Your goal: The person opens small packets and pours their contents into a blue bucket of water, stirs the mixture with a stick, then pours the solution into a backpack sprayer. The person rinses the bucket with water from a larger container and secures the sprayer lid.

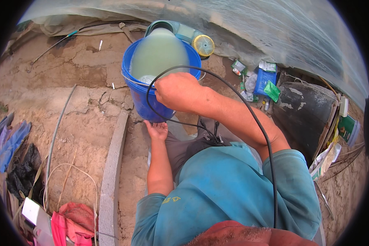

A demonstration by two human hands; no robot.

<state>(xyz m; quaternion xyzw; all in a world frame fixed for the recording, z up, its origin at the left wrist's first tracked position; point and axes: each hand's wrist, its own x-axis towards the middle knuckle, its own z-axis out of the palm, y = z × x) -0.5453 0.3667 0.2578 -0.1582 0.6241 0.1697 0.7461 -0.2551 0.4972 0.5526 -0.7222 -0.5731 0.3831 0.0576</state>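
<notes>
A blue plastic bucket (150, 106) is tilted away from me, with pale green cloudy liquid (160, 55) and some foam in it. The liquid reaches over the far rim at the round opening of a translucent teal plastic tank (186, 32). A yellow round cap (203, 45) is at the tank's right end. My right hand (178, 92) is closed at the bucket's near rim, by its wire handle (132, 80). Palm up, my left hand (156, 130) supports the bottom of the bucket, its fingertips partly hidden beneath it. A black cable (258, 123) loops over my right forearm.
Plastic sheeting (279, 27) hangs beyond the tank. Packets and small bottles (266, 81) lie right of the bucket, near a dark worn panel (304, 107). A concrete beam (112, 175), a grey hose (57, 132) and red cloth (77, 218) are on the left.
</notes>
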